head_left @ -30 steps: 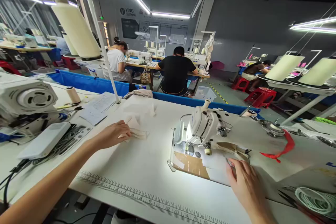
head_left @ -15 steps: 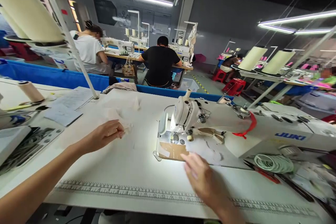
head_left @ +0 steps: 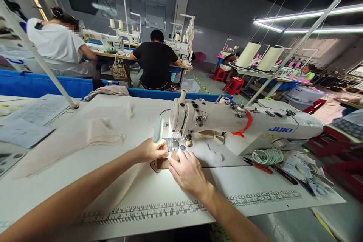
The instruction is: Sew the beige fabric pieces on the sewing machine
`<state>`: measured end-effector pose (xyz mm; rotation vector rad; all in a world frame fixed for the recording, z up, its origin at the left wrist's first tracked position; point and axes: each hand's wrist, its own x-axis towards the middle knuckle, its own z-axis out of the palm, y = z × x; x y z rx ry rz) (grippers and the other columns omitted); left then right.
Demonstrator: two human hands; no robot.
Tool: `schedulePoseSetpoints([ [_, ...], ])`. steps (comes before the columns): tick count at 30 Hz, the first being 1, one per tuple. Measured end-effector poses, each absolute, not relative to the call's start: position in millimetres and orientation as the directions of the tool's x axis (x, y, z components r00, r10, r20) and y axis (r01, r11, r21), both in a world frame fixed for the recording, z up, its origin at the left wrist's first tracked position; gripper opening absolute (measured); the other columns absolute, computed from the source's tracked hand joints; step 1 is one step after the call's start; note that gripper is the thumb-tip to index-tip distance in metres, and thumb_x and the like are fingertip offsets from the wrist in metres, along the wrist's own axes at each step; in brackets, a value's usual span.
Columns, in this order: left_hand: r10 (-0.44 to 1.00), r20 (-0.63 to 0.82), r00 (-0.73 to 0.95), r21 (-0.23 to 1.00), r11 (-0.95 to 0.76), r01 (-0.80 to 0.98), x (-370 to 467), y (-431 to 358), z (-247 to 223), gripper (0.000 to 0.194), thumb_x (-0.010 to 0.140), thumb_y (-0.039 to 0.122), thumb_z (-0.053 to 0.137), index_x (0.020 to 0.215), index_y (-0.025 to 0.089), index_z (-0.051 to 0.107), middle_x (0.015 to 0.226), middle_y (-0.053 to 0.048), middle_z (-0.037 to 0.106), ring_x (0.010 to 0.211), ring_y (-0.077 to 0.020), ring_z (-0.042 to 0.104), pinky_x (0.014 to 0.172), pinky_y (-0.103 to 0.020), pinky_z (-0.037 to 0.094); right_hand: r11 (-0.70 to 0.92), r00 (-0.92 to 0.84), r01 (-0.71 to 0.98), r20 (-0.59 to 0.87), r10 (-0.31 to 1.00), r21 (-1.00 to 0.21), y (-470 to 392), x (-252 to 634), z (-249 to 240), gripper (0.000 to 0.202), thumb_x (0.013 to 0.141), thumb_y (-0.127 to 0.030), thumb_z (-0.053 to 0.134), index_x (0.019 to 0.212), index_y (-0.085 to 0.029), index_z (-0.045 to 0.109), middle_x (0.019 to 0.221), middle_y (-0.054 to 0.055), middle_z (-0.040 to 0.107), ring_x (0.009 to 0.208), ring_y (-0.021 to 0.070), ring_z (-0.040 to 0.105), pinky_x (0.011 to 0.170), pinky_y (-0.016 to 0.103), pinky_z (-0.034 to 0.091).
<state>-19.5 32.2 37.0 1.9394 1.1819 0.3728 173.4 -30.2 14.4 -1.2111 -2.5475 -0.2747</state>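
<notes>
My left hand (head_left: 151, 150) is closed, pinching the edge of a sheer cream fabric (head_left: 127, 187) just left of the needle area. The fabric trails down from it across the white table. My right hand (head_left: 188, 170) rests in front of the presser foot, its bent fingers together and thumb meeting the fabric's edge beside my left fingertips. Under it lies a brown plate (head_left: 163, 164), partly covered. The white sewing machine (head_left: 249, 132) stands just beyond both hands, its lamp lighting the needle. More sheer cream fabric (head_left: 104, 132) lies folded to the left.
Red-handled snips (head_left: 259, 166), a coil of pale green cord (head_left: 267, 157) and fabric scraps (head_left: 303, 170) lie at right. A printed ruler (head_left: 159, 210) runs along the front edge. Papers (head_left: 31, 115) and a thread-stand pole (head_left: 51, 70) are at left. Co-workers sit beyond the blue trough (head_left: 51, 83).
My left hand has moved right to the needle area, bringing the sheer fabric along. My right hand has shifted in toward the presser foot. The view has turned right.
</notes>
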Motion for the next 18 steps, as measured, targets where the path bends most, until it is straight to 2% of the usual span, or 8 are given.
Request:
schedulePoseSetpoints([
  [6,0.867,-0.151,0.475,0.699,-0.246,0.671,-18.5,40.6,17.7,0.016,0.076,0.035,0.050,0.072,0.021,0.056,0.069,0.002,0.060,0.067,-0.0148,0.054,0.056,-0.022,0.040,0.622,-0.580,0.783,0.368,0.727,0.005,-33.0,172.9,12.0,0.023,0.092,-0.028,0.048,0.109,-0.019,0.059,0.088,0.006,0.051,0.075,0.0215,0.041,0.065,0.034,0.031],
  [11,0.868,-0.145,0.474,0.711,-0.241,0.660,-18.6,45.5,5.5,0.018,0.077,0.037,0.050,0.074,0.021,0.057,0.070,0.002,0.062,0.067,-0.0148,0.056,0.056,-0.023,0.041,0.619,-0.568,0.785,0.366,0.737,-0.030,-33.9,173.5,16.1,0.026,0.091,-0.026,0.051,0.115,-0.019,0.059,0.088,0.007,0.052,0.076,0.0218,0.044,0.066,0.034,0.034],
  [18,0.859,-0.112,0.500,0.741,-0.263,0.618,-21.1,53.7,-12.3,0.021,0.078,0.041,0.053,0.073,0.021,0.057,0.068,0.002,0.061,0.065,-0.0146,0.056,0.057,-0.024,0.042,0.612,-0.546,0.783,0.348,0.762,-0.112,-35.9,177.8,20.4,0.015,0.092,-0.021,0.046,0.097,-0.018,0.060,0.085,0.007,0.053,0.078,0.0236,0.048,0.070,0.038,0.038],
])
